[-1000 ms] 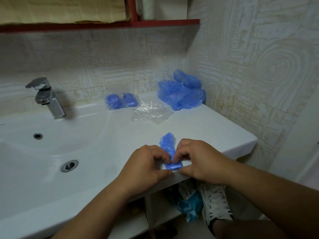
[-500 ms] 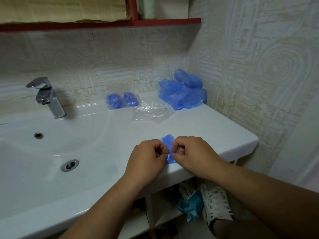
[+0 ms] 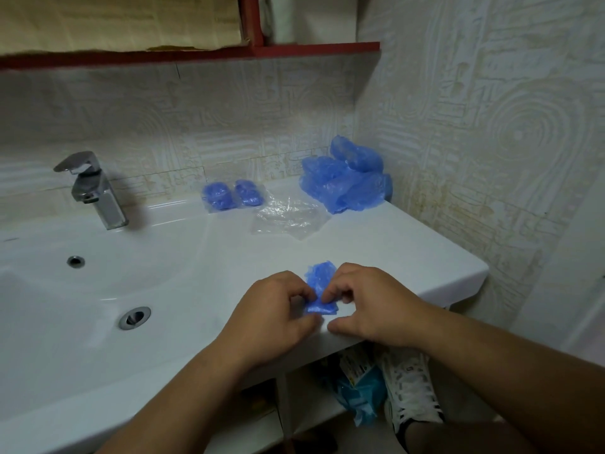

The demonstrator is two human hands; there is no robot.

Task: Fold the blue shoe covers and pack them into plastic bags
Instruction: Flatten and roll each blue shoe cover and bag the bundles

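Observation:
A small folded blue shoe cover (image 3: 320, 287) lies on the white counter near its front edge. My left hand (image 3: 274, 312) and my right hand (image 3: 370, 301) pinch it from either side, fingers curled onto its near part. A loose pile of blue shoe covers (image 3: 345, 178) sits in the back right corner. A clear plastic bag (image 3: 288, 218) lies flat in front of the pile. Two packed bags with folded blue covers (image 3: 230, 194) rest by the back wall.
The white sink basin (image 3: 98, 290) with a drain fills the left, and a chrome faucet (image 3: 93, 188) stands behind it. A red shelf (image 3: 196, 55) hangs overhead. Below the counter edge are a white sneaker (image 3: 409, 388) and a blue package (image 3: 360, 398).
The shoe cover has become shorter as both hands folded its near end over; the hands shifted slightly forward and then settled back on the fold.

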